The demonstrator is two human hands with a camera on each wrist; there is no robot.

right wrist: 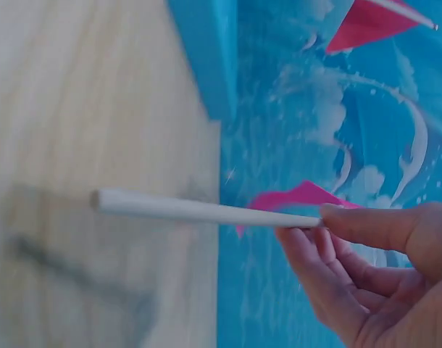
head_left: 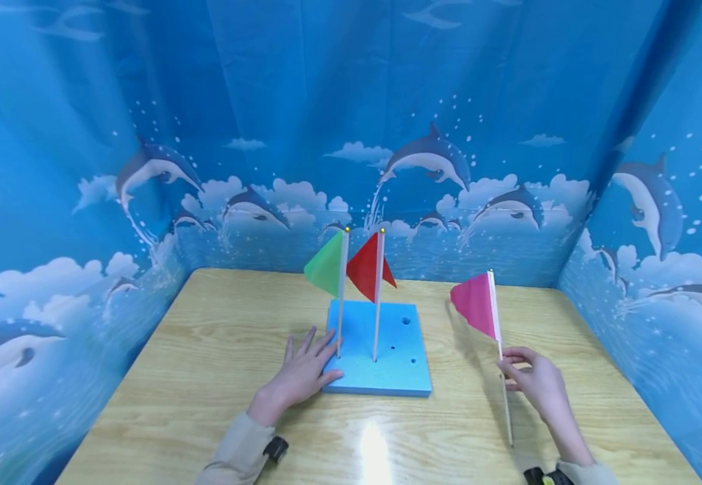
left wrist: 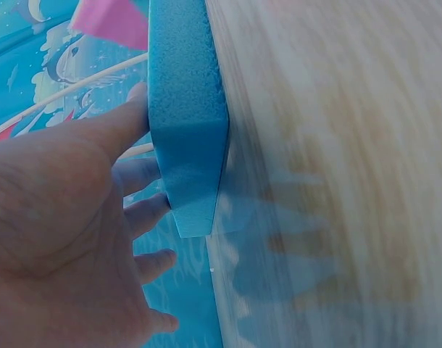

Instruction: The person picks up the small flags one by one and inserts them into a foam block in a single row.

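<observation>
A blue foam block (head_left: 381, 380) with several holes lies on the table. Upright in it stand a green flag (head_left: 325, 266) and a red flag (head_left: 364, 268). My left hand (head_left: 299, 377) rests at the block's left edge, fingers spread and straight; the left wrist view shows thumb and fingers touching the block's side (left wrist: 188, 163). To the right of the block, my right hand (head_left: 535, 380) pinches the stick of a pink flag (head_left: 475, 306) between thumb and fingers. The bare lower end of that stick (right wrist: 170, 208) points down in the right wrist view.
The wooden table (head_left: 242, 303) reaches back to a blue curtain (head_left: 302, 135) printed with dolphins, which also hangs along both sides. Holes (head_left: 406, 321) show in the right part of the block. A bright reflection lies on the table in front of it.
</observation>
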